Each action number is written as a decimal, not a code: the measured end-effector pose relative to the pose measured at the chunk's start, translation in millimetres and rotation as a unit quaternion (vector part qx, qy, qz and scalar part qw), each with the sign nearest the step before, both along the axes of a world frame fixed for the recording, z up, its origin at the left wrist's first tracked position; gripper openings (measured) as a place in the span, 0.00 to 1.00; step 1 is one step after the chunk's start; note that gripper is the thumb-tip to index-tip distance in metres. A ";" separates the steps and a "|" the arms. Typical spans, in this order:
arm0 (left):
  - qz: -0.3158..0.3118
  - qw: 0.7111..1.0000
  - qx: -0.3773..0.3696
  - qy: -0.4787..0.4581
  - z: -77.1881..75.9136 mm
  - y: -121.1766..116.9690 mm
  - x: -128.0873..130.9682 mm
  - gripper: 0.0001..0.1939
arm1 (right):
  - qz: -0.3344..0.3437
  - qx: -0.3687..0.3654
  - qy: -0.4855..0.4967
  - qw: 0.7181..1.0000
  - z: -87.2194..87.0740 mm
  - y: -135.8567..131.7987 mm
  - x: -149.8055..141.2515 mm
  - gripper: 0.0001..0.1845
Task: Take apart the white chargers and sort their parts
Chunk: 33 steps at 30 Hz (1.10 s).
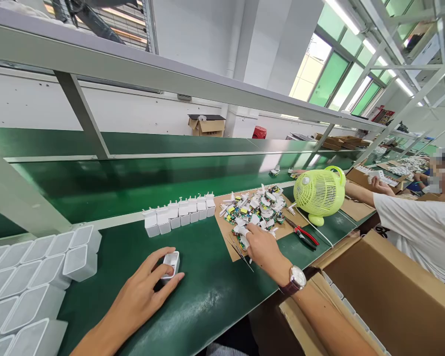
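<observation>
My left hand [143,294] is closed around a small open white plastic case [171,264] on the green bench, with a fingertip inside it. My right hand [262,247] reaches into a heap of circuit boards with white plastic parts [254,210], its fingers drawn together at the near edge; what they pinch is hidden. Under the heap lies a cardboard sheet [225,242]. Tweezers [241,253] rest beside that hand, and red-and-black pliers [302,233] lie to its right. Beyond my left hand stands a row of white housings [180,213] with upright pieces.
Rows of white cases [33,277] fill the bench's left end. A lime-green fan [319,193] stands right of the heap, its cord along the bench. An open carton [389,291] sits at the lower right. A co-worker [422,227] sits beyond it. A shelf beam [193,81] crosses above.
</observation>
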<state>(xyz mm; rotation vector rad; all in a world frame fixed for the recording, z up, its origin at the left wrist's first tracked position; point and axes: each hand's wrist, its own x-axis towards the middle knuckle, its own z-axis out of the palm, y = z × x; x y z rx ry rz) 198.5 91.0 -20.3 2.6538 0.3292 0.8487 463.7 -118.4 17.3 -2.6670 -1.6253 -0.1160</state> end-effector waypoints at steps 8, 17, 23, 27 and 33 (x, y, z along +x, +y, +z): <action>0.000 1.000 0.005 0.007 1.0 -2.3 -2.8 0.17 | 0.072 0.116 0.044 0.990 -1.2 4.8 28.8 0.17; 0.000 1.000 0.010 -0.009 0.1 -2.4 -2.2 0.17 | 0.086 0.303 0.182 0.932 16.0 11.7 18.6 0.24; 0.029 0.999 0.012 -0.015 1.0 2.1 -2.2 0.16 | 0.181 0.185 0.321 0.911 -0.6 61.4 -36.0 0.18; 0.040 0.999 -0.004 -0.014 -0.8 3.5 -5.7 0.14 | 0.187 0.142 0.311 0.921 -7.7 75.7 -61.7 0.20; 0.038 0.998 -0.038 -0.010 -4.4 2.8 -6.0 0.12 | 0.168 0.089 0.235 0.953 -16.1 44.4 -77.9 0.27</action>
